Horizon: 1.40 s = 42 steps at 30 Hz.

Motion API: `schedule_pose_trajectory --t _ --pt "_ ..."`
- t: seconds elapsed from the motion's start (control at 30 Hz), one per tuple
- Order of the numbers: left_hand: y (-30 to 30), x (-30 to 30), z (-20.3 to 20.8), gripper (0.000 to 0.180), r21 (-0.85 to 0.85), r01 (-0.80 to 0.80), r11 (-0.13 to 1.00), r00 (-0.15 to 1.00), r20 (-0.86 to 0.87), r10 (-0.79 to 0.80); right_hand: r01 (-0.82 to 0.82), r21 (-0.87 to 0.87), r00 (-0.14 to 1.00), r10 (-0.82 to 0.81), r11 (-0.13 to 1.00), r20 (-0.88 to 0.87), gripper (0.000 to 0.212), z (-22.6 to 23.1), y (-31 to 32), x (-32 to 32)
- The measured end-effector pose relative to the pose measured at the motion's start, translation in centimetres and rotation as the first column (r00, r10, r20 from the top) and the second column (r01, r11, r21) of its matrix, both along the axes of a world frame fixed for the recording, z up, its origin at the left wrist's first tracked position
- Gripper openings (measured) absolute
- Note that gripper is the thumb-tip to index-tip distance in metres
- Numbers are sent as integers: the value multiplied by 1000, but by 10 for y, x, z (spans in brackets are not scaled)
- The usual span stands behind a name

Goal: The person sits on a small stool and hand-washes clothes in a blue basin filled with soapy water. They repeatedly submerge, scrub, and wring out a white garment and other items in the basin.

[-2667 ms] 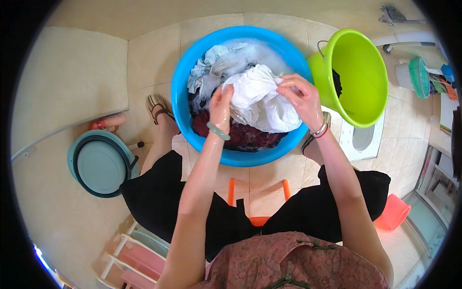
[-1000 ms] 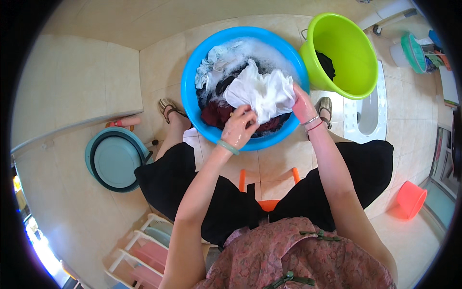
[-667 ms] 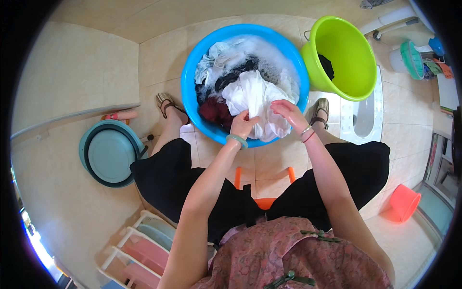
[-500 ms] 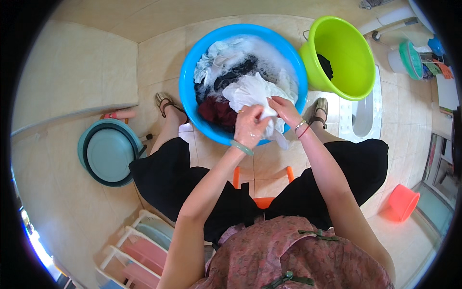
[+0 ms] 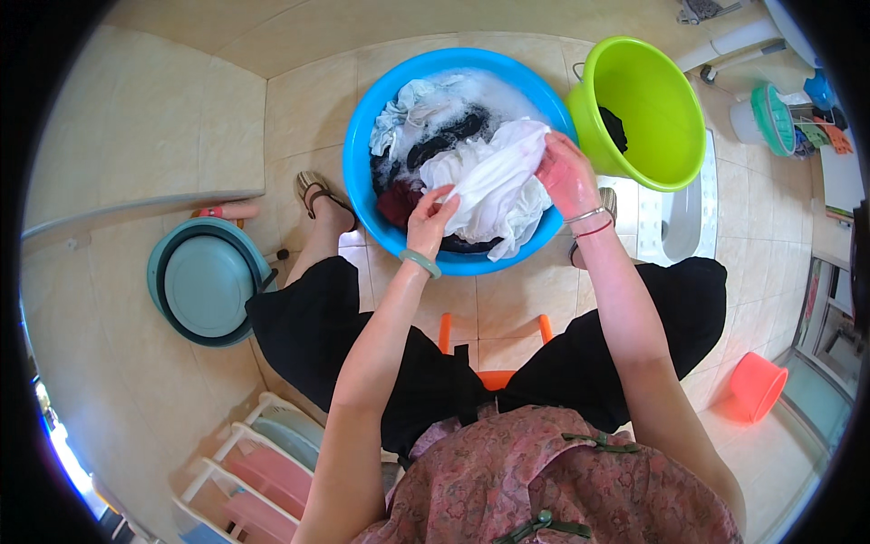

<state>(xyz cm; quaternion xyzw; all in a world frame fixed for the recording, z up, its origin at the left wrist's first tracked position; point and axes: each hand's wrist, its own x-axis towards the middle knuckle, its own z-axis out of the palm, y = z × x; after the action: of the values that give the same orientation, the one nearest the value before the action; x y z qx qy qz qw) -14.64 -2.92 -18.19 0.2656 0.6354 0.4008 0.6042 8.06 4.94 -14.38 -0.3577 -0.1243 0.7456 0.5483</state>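
A wet white garment is stretched between my two hands over a round blue basin. My left hand, below a pale green bangle, is closed on its lower left edge. On the upper right, my right hand pinches another edge, its back turned partly toward me. Part of the garment hangs down over the basin's near side. Under it, in foamy water, lie dark clothes, a maroon piece and a pale cloth.
A lime green bucket with something black inside stands right of the basin, beside a white squat toilet. Teal basins are on the left, a white rack at lower left, a coral bucket at right. Orange stool legs show between my knees.
My hands have moved apart, the left one to the left and the right one up and rightward. The bunched white garment is now spread out between them.
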Motion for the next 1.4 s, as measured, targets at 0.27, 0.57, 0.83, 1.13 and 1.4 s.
schedule_pose_trajectory --t 0.27,0.57,0.83,1.13,1.4 --pt "13 24 5 28 265 -20 964 997 80 -2 -366 -44 926 369 929 75 38 5 -35 -29" --pt "68 -15 51 35 69 -292 954 873 427 236 -591 -17 197 164 806 967 57 -79 -51 -21" --pt "92 -54 53 37 127 -396 909 817 500 286 -224 -98 708 231 970 668 32 -69 -37 -8" --pt "55 7 56 36 555 53 830 998 -6 -60 -396 -92 391 259 913 883 48 -8 -2 -14" --pt "-7 52 37 20 395 -32 918 988 -128 90 -78 -112 990 90 991 107 23 -55 4 -21"
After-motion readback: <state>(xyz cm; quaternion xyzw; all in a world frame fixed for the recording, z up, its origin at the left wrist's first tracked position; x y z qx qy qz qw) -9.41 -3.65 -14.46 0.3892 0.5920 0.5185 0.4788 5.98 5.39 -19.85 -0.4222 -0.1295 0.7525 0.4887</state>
